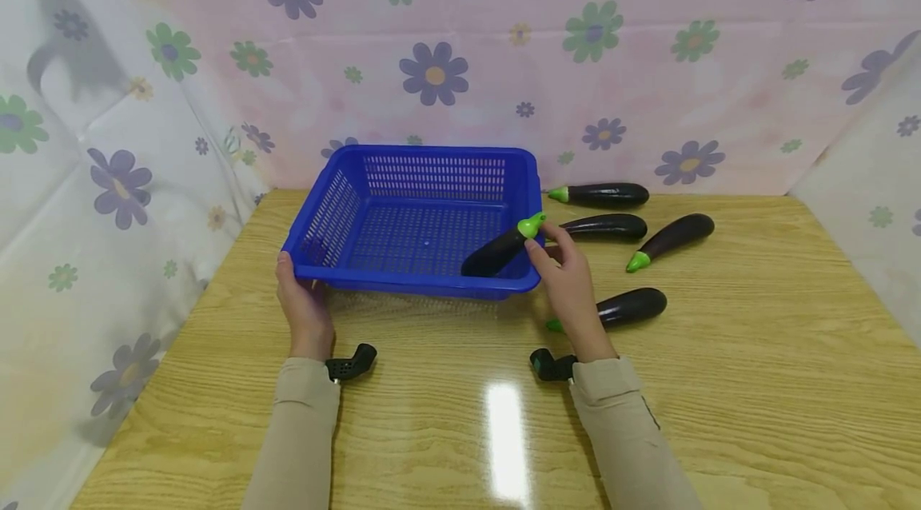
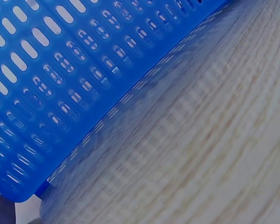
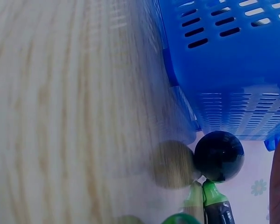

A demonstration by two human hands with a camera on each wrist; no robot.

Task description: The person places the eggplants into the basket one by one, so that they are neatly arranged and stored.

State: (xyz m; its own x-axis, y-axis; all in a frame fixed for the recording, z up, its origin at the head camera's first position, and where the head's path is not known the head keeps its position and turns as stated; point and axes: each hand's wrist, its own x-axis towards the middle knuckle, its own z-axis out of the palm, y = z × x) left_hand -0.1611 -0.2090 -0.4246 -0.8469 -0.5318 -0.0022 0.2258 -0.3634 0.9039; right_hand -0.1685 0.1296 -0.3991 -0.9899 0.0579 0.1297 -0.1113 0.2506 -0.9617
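Observation:
A blue plastic basket with slotted walls sits on the wooden table between the two hands. At its front left corner, the left hand grips the rim, thumb uppermost. The right hand grips the right rim, its fingers outside and its thumb over the edge. Inside the basket, one eggplant leans up against the right side; its green cap lies over the rim, close by the right thumb. In the right wrist view, part of that hand shows along the edge beside the basket wall.
Several more eggplants lie on the table right of the basket, among them one at the back, one farthest right and one beside the right wrist. A flowered cloth hangs behind the table.

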